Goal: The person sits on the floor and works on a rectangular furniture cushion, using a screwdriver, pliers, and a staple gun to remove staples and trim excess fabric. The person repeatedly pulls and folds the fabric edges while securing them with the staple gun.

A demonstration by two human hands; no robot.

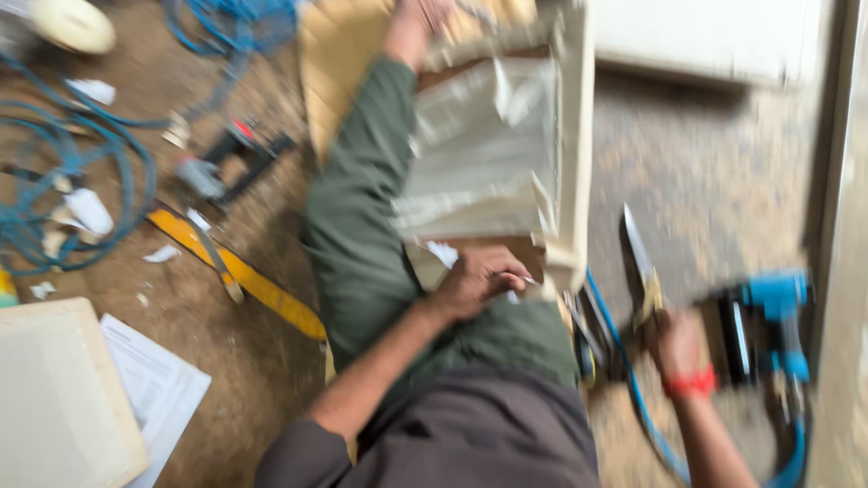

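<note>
My left hand (477,282) pinches a small pale scrap beside the wooden frame (575,163), my right hand (674,343) (blurred) grips a knife (638,258).

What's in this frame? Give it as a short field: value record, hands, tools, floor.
view: head camera looking down, blurred by motion
left hand: resting on the knee beside the pale wood frame, something thin between the fingers, too blurred to name
right hand: red band at the wrist, at the blue nail gun; grip unclear
frame: clear plastic sheet across it
floor: blue hose, yellow level, papers, pale board
</note>
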